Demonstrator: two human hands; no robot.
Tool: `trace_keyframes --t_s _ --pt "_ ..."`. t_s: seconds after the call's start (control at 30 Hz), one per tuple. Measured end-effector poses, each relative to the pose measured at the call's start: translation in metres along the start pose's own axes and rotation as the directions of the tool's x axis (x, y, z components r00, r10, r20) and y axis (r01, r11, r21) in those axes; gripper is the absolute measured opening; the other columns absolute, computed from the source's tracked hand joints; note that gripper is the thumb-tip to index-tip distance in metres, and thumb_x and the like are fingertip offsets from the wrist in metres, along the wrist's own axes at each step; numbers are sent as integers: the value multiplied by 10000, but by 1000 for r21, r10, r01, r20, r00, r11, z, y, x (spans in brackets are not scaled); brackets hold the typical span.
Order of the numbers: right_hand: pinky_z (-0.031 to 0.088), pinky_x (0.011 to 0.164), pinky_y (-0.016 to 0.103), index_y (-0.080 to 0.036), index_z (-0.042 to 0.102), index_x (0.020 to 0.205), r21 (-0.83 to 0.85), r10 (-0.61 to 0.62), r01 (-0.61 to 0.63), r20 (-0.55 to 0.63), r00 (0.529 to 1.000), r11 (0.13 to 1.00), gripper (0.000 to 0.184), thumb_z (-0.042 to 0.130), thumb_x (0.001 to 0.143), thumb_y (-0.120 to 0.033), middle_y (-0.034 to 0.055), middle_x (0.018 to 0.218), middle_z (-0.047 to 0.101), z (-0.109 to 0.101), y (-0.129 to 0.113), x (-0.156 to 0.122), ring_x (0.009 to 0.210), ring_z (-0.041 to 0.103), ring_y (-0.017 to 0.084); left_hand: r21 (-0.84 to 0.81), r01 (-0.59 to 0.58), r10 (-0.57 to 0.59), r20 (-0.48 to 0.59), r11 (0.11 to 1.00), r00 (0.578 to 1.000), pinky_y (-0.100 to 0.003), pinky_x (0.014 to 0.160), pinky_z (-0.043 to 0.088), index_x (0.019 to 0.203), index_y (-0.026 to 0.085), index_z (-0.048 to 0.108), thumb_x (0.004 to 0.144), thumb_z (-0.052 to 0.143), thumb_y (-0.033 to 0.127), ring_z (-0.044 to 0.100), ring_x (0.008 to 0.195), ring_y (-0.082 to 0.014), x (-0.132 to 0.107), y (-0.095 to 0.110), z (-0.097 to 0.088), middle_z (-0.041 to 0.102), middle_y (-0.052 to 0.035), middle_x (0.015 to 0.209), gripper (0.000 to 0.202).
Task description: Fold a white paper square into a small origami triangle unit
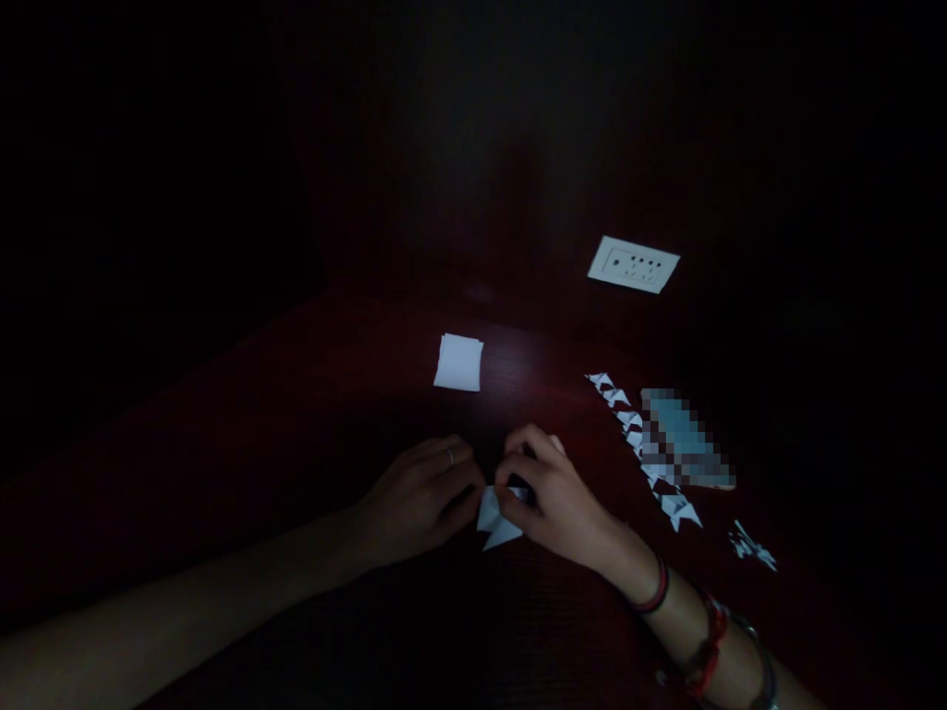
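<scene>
Between my hands is a small folded piece of white paper, low over the dark red table. My left hand, with a ring on one finger, is closed, its fingertips at the paper's upper left edge. My right hand pinches the same paper from the right, thumb and fingers curled round its upper part. Beyond the hands lies a stack of white square paper sheets. Off to the right runs a row of folded paper pieces with pointed ends. The fingertips' exact grip is partly hidden.
A phone-like flat object, blurred out, lies beside the row of folded pieces. Small white scraps are further right on the table. A white socket plate is at the back. The surroundings are very dark.
</scene>
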State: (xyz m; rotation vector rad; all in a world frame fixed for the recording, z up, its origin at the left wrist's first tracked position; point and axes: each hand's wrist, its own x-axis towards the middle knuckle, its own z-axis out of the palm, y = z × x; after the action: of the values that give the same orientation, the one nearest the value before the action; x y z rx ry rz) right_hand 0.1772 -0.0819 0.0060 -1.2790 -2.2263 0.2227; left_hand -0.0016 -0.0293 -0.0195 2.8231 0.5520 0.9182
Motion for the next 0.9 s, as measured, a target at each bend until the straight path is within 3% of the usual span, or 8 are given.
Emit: trace_keyframes --t_s 0.43,0.67,0.73,0.8,0.9 --pt "379 744 291 -170 549 688 166 54 -67 81 995 984 95 538 687 -75 20 891 435 -16 15 0 845 468 139 -101 55 -51 43 993 998 -274 636 375 771 162 511 823 427 147 439 709 -141 0 -1 -2 486 -13 744 99" --pt "399 715 269 -173 562 705 195 94 -84 -44 995 977 106 528 718 -74 17 855 433 -26 28 -1 814 472 131 -121 136 -137 2 983 991 -264 615 365 752 159 487 810 415 114 430 690 -129 -2 -5 0 452 -5 732 102" --pt "400 767 278 -180 585 805 223 52 -48 -13 999 974 89 558 737 -130 30 915 441 -26 28 -1 878 471 140 -130 138 -139 2 982 990 -262 612 362 752 160 489 811 419 118 428 683 -127 -2 -5 0 447 -1 723 101" --pt "395 816 279 -182 583 910 252 -11 -4 57 998 968 192 610 720 -189 43 985 439 -24 26 -2 940 460 148 -138 137 -137 6 981 991 -260 611 362 761 161 494 811 426 122 430 686 -126 -2 -5 1 447 1 726 93" --pt "397 821 264 -172 585 891 243 -32 6 105 994 970 175 617 724 -211 47 1002 447 -17 24 -3 943 464 142 -131 147 -146 22 980 989 -260 615 362 772 163 497 809 437 127 431 690 -127 -1 -5 0 445 2 728 80"
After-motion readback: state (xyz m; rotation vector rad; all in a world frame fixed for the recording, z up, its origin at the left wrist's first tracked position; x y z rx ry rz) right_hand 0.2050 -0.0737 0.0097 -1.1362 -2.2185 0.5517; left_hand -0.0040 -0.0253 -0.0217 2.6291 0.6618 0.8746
